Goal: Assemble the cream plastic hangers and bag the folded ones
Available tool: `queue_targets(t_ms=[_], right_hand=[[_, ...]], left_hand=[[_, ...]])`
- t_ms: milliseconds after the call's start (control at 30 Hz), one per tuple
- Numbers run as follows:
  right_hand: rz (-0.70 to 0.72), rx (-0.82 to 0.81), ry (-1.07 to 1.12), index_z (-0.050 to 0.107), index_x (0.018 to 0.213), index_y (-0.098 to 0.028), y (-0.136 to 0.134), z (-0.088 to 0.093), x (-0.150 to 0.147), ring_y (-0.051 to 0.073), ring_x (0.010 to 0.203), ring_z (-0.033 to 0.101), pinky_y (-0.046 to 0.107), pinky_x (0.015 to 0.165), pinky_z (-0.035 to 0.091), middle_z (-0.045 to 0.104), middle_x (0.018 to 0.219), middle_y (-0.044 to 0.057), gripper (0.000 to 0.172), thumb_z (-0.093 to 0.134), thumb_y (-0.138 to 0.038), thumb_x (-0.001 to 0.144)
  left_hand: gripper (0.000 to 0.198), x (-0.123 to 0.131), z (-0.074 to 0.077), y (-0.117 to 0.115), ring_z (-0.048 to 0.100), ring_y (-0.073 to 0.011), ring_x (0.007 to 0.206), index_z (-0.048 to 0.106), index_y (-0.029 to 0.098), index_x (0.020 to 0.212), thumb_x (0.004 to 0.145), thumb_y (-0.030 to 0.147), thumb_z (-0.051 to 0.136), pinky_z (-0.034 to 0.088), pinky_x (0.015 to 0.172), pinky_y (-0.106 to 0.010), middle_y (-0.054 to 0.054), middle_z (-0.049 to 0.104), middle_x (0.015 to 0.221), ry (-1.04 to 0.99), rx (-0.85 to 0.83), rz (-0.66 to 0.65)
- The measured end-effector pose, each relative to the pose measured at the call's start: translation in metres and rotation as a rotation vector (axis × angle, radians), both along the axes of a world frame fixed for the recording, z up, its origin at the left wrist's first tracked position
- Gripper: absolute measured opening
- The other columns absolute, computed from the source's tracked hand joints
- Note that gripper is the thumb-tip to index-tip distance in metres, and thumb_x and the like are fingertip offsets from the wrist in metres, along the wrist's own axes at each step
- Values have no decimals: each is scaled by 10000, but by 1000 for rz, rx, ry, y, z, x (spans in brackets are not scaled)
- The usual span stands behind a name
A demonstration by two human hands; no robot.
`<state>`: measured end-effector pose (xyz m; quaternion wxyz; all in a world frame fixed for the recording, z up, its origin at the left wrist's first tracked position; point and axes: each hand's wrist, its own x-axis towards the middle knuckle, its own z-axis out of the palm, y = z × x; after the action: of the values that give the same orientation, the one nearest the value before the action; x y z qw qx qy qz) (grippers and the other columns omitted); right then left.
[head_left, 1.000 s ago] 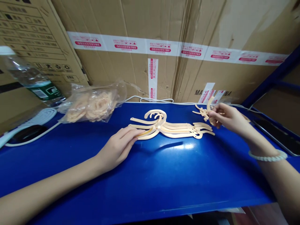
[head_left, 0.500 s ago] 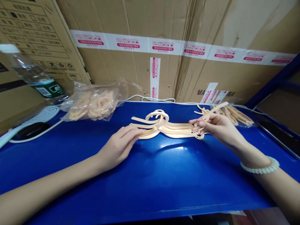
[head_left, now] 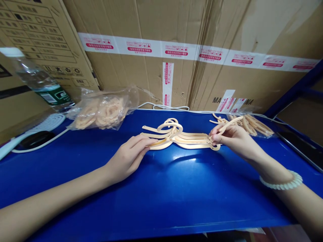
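In the middle of the blue table lies an assembly of pale beige curved strips [head_left: 193,140], with a ring-shaped loop [head_left: 178,128] standing up near its centre. My left hand [head_left: 136,148] is closed around the assembly's left end, and its fingers hide part of that end. At the other end, my right hand [head_left: 230,138] pinches a slim, curved pale strip [head_left: 230,123] between thumb and fingers. The strip slants up to the right, and its lower tip is at the assembly's right end. The fingers hide whether the two touch.
Behind my right hand lie loose pale pieces [head_left: 217,118] and a clear bag of long strips [head_left: 259,125]. On the left are a bag of rounded pale pieces [head_left: 101,112], a water bottle [head_left: 42,80] and a black oval object [head_left: 36,140]. Cardboard boxes [head_left: 141,77] line the back.
My right hand has brought the strip slightly down and closer to the assembly's right end, tilting it a little lower. My left hand stays in place.
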<state>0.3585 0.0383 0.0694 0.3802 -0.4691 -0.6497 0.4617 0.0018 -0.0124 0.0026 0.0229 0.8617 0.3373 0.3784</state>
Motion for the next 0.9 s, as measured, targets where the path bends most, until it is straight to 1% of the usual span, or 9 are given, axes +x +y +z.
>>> queue_targets(t_ms=[67,167,267,367,533,633,733,800,900], right_hand=[[25,-63,45,700,794,-184,0,-1,0,152,729,673,300,706,586,701,855,28,384,917,-476,670],[118,-250,117,673,821,-189,0,-2,0,186,860,700,330,790,606,715,963,49,378,907,-461,700],[183,-379,163,659,854,-188,-1,-2,-1,217,909,727,317,757,614,722,962,57,379,915,-424,704],[183,-418,179,646,845,-178,-2,-3,-2,207,838,745,289,696,615,722,926,48,387,924,-403,697],[133,-433,181,631,788,-171,-2,-4,-5,171,740,728,271,654,615,724,857,38,418,956,-389,642],[107,-411,172,631,755,-172,-3,-4,-8,160,708,714,257,628,603,728,803,44,435,970,-399,607],[41,-308,177,612,720,-180,-4,-4,-9,154,664,702,240,572,573,737,770,46,452,977,-411,586],[0,-218,168,609,721,-186,-5,-4,-9,156,616,693,248,547,558,734,716,44,454,964,-443,601],[-19,-114,133,623,738,-191,-8,-5,-9,177,595,695,284,567,567,728,656,51,444,934,-493,641]], left_hand=[[310,0,-1,0,625,-194,1026,586,163,1283,1019,59,463,500,905,-326,-105,663,1168,-1,3,6],[315,0,-1,1,626,-194,1020,588,159,1287,1018,56,462,501,886,-324,-106,663,1158,1,10,4],[347,0,0,1,630,-193,1026,577,183,1314,1016,50,461,499,874,-318,-91,671,1143,5,12,-9],[370,1,1,0,631,-192,1042,567,197,1335,1014,44,461,497,882,-315,-84,674,1139,4,13,-16],[380,0,0,-1,634,-191,1035,555,193,1347,1009,39,477,499,899,-321,-91,672,1161,19,41,-11],[342,0,-1,-2,641,-191,1010,565,175,1317,1010,50,481,508,899,-327,-100,671,1153,34,67,-4],[302,0,-1,-1,650,-190,993,578,167,1276,1011,60,481,528,877,-312,-100,670,1125,36,83,-2],[299,0,-1,-1,655,-187,995,582,168,1271,1011,62,478,536,892,-310,-98,672,1121,35,81,-3],[313,1,0,0,658,-186,1017,583,172,1282,1012,58,473,539,924,-312,-99,673,1132,29,61,-3]])
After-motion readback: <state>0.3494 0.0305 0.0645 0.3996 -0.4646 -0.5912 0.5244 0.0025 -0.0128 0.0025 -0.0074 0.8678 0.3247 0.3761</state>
